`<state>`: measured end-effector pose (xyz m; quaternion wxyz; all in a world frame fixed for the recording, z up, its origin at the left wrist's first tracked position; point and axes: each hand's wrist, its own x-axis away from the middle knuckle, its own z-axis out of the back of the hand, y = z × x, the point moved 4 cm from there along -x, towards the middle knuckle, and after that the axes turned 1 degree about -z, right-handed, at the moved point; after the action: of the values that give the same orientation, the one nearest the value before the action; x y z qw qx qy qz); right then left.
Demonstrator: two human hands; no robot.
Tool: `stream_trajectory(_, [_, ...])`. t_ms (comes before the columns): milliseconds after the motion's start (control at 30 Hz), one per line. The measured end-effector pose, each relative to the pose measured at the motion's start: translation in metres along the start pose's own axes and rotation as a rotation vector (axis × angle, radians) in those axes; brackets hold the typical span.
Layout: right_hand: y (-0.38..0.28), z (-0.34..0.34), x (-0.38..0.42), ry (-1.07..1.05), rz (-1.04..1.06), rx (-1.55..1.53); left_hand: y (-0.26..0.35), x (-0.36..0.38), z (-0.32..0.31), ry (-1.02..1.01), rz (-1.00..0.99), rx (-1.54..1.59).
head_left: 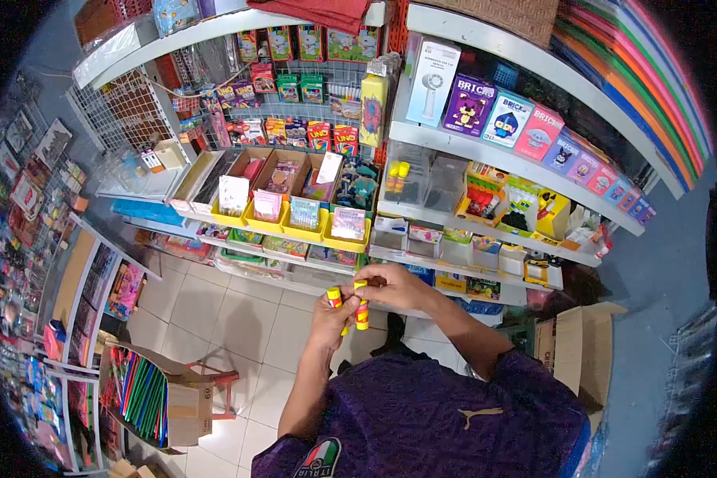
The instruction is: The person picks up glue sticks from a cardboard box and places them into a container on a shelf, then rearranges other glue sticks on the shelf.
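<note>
Both of my hands are held close together over the tiled floor in front of the shelves. My left hand point(327, 320) is closed around a yellow and red glue stick point(334, 298), which leans a little. Just to its right, my right hand point(391, 287) has its fingers closed at the upper part of a second yellow and red stick point(362, 315), which is upright. The left fingertips come close to this second stick; whether they touch it is unclear. Two more yellow sticks point(398, 170) stand on the middle shelf.
Ahead are shelves point(502, 159) with boxed bricks, yellow bins point(271, 223) of stationery and hanging card packs. A cardboard box point(190, 406) of coloured rods sits at lower left beside a red stool point(225, 390). Another open carton point(585, 346) stands at right.
</note>
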<state>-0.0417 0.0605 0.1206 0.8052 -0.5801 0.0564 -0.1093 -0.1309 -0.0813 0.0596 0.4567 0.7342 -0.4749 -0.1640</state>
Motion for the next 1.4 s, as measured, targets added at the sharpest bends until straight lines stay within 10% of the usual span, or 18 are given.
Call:
stream_trajectory(233, [-0.019,0.07,0.005,0.439,-0.025,0.069,-0.001,0.004,0.013,0.09,-0.008,0.033])
stream_trajectory(400, [-0.049,0.137,-0.003,0.936,0.325,0.614,-0.007,0.008,0.019,0.098,0.009,0.033])
stream_trajectory(800, [-0.037,0.179,-0.055,0.813,0.233,1.183,-0.006,0.013,0.012,0.091,0.031,0.005])
stream_trajectory(1400, [-0.015,0.215,-0.089,0.58,-0.206,0.878,-0.008,0.014,0.028,0.138,0.054,0.017])
